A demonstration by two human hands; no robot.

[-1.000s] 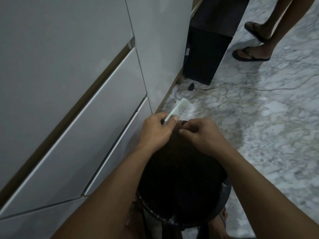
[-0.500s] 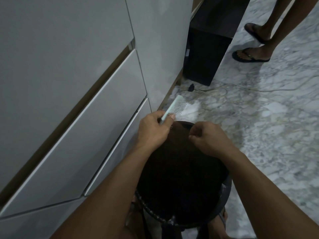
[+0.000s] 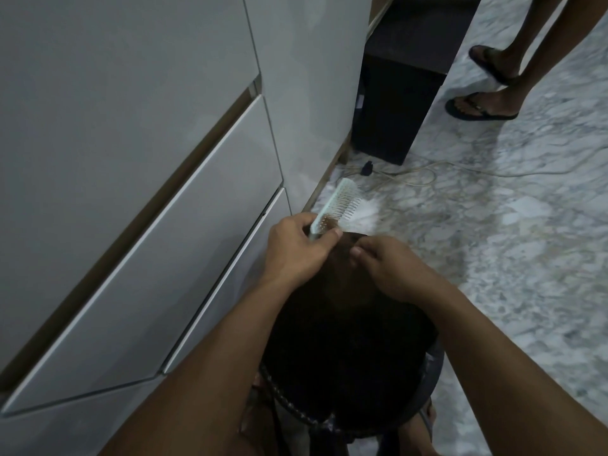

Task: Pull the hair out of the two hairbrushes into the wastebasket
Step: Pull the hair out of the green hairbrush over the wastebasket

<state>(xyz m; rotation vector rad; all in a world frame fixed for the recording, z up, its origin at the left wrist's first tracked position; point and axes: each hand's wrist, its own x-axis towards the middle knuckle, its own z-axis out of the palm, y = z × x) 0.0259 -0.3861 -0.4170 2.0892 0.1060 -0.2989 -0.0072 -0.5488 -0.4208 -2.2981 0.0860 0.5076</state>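
Brush (image 3: 342, 205), pale green, sits clamped by its handle in my left hand (image 3: 297, 250), head tilted up and far over the far rim of the dark basket (image 3: 431, 376), a brown tuft of hair (image 3: 330, 223) low among its bristles. My right hand (image 3: 391, 269) hovers just right of it above the basket, fingertips (image 3: 357, 251) pinched together; on what, I cannot tell. White drawers (image 3: 148, 258) stand left.

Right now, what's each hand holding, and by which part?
Left hand holds the hairbrush by its handle. Right hand is pinched shut over the wastebasket; contents too small to tell.
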